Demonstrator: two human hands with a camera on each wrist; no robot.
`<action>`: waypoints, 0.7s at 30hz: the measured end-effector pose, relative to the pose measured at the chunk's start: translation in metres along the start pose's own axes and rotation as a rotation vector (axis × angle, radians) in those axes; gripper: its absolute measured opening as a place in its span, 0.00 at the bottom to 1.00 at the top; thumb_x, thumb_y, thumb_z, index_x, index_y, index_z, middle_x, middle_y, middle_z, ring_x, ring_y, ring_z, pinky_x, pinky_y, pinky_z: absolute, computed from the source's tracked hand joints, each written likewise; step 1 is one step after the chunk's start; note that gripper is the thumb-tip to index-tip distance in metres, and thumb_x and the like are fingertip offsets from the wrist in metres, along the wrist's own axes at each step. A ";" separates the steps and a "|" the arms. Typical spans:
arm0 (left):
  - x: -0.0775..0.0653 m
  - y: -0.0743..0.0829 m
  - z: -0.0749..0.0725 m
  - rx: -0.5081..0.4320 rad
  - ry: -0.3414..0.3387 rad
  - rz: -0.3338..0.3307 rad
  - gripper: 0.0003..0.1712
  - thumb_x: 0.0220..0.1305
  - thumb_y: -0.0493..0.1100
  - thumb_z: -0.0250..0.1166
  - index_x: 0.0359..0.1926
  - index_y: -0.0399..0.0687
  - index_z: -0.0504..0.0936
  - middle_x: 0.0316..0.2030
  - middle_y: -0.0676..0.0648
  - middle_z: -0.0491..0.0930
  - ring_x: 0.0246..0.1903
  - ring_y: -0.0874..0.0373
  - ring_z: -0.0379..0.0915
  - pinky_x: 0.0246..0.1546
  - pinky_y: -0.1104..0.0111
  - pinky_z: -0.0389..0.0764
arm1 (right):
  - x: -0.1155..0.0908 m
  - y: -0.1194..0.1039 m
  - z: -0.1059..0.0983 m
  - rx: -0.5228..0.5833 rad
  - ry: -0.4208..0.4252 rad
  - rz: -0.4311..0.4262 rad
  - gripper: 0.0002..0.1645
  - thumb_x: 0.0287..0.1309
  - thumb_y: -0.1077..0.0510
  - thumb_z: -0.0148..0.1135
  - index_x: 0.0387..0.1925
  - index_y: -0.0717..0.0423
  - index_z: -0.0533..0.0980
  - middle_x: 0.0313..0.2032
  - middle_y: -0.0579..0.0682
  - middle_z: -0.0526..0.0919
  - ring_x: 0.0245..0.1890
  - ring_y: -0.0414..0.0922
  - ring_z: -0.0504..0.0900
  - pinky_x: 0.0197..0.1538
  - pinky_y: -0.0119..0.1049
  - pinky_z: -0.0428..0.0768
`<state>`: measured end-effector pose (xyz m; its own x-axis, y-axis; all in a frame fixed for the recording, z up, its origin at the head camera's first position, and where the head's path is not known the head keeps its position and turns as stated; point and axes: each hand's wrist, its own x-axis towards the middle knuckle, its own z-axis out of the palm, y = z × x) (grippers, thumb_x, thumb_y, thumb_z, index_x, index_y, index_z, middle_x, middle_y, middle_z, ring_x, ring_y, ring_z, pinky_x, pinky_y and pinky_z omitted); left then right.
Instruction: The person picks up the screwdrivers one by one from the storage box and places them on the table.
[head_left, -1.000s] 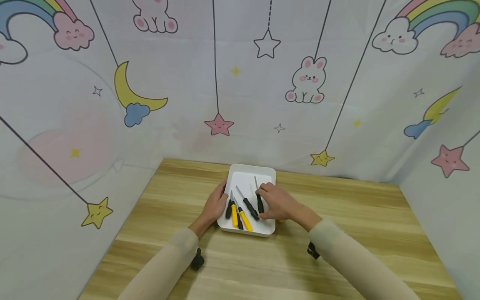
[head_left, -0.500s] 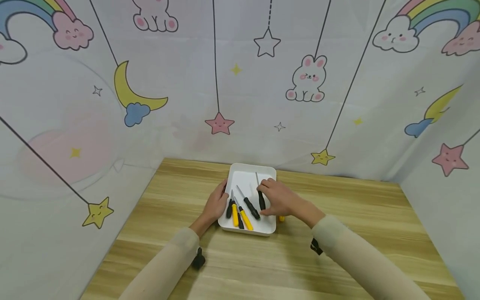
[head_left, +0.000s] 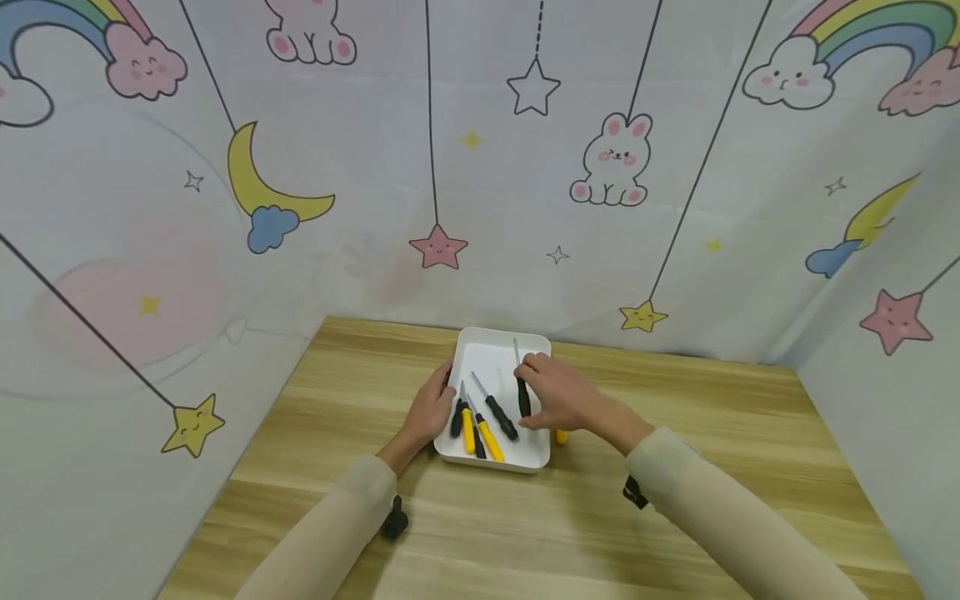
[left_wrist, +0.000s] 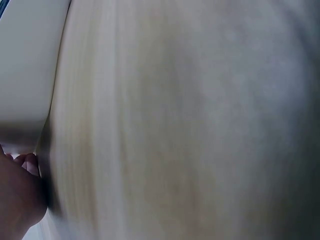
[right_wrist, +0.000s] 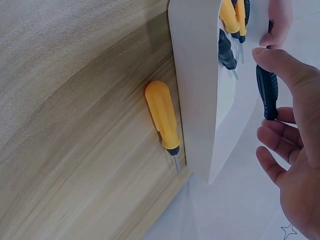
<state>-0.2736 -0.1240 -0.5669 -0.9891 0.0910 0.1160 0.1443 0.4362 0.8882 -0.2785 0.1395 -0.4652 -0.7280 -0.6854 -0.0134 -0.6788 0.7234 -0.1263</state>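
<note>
We see the right hand (head_left: 558, 396) pinching a black screwdriver (head_left: 522, 396), its thumb at the butt end of the handle and a finger at the other end. The screwdriver is at the right side of the white tray (head_left: 495, 354), its thin shaft pointing toward the tray's far end; we cannot tell whether the handle is lifted off the tray floor. The left hand (head_left: 432, 406) grips the tray's left wall, thumb over the rim.

Inside the tray we count a second black screwdriver (head_left: 501, 419) lying aslant near the middle, and, bunched to its left, two yellow-handled tools (head_left: 491, 440) and two black-handled tools (head_left: 457, 419). A yellow screwdriver (right_wrist: 162, 115) lies on the wooden table (right_wrist: 100, 150), just beside the tray's right wall.

Any marking on the handles is too small for us to read. The cloth backdrop (head_left: 360, 108) bears printed rabbits, stars, moons and rainbows. Two pale sleeves (head_left: 667, 467) reach in from the near side, and our left wrist view is mostly blurred tabletop.
</note>
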 end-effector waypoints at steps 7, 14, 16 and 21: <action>0.001 -0.001 -0.001 0.009 0.009 0.004 0.34 0.79 0.36 0.46 0.82 0.38 0.57 0.80 0.38 0.61 0.78 0.44 0.58 0.78 0.51 0.60 | -0.003 0.001 -0.002 -0.009 0.009 -0.012 0.47 0.51 0.37 0.81 0.65 0.59 0.76 0.60 0.54 0.78 0.56 0.51 0.76 0.63 0.49 0.78; 0.000 -0.002 -0.001 0.020 0.002 -0.006 0.33 0.80 0.37 0.46 0.82 0.39 0.58 0.79 0.39 0.61 0.78 0.45 0.58 0.78 0.52 0.59 | -0.007 0.004 -0.004 0.007 0.015 0.001 0.47 0.51 0.37 0.82 0.65 0.59 0.76 0.60 0.53 0.78 0.57 0.51 0.76 0.63 0.49 0.79; 0.000 -0.002 0.000 0.022 0.002 -0.008 0.33 0.80 0.37 0.46 0.82 0.39 0.58 0.79 0.39 0.61 0.78 0.45 0.58 0.78 0.52 0.59 | -0.008 0.005 -0.005 0.007 0.017 0.005 0.47 0.52 0.37 0.81 0.65 0.58 0.76 0.60 0.53 0.78 0.58 0.50 0.76 0.64 0.48 0.79; 0.001 -0.001 0.001 0.018 0.001 0.001 0.33 0.80 0.37 0.46 0.82 0.38 0.58 0.80 0.38 0.61 0.78 0.44 0.57 0.78 0.51 0.59 | -0.012 0.007 -0.005 0.010 0.030 -0.005 0.46 0.52 0.38 0.82 0.66 0.57 0.76 0.61 0.52 0.78 0.59 0.51 0.76 0.65 0.49 0.78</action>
<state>-0.2749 -0.1239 -0.5684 -0.9889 0.0909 0.1174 0.1460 0.4518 0.8801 -0.2749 0.1530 -0.4613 -0.7270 -0.6864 0.0167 -0.6818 0.7188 -0.1359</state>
